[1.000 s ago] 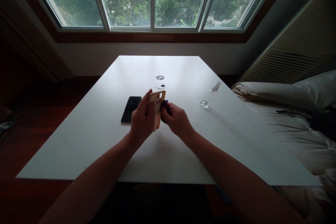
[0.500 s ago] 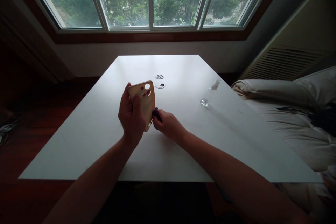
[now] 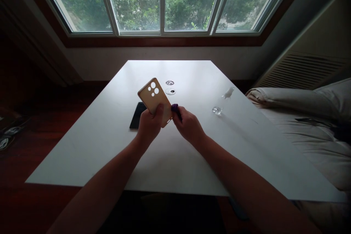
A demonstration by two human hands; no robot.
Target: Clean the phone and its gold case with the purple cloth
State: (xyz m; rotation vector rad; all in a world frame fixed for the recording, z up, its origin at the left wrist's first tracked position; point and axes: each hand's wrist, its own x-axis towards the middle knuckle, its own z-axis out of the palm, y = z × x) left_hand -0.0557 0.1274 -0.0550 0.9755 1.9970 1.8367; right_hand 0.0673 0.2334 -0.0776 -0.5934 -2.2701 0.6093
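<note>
Just left of my left grip (image 3: 150, 122): one dark phone (image 3: 136, 117), flat on the worktop (image 3: 104, 135), partly hidden. In that grip: pale case (image 3: 155, 99), tilted, best held steady. Right grip (image 3: 189, 124): pinching a dark purple cloth (image 3: 174, 108) at the case's edge; light, even pressure should suit. Farther right: clear bottle (image 3: 222, 101), contents unclear.

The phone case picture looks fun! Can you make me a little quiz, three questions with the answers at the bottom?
1. Which hand has its thumb lying across the phone case?
2. True or false: the phone lies to the right of the bottle.
3. What colour is the small thing in the right hand? A) green B) purple C) white

Key:
1. The left hand.
2. False; it lies to the left.
3. B, purple.
</note>
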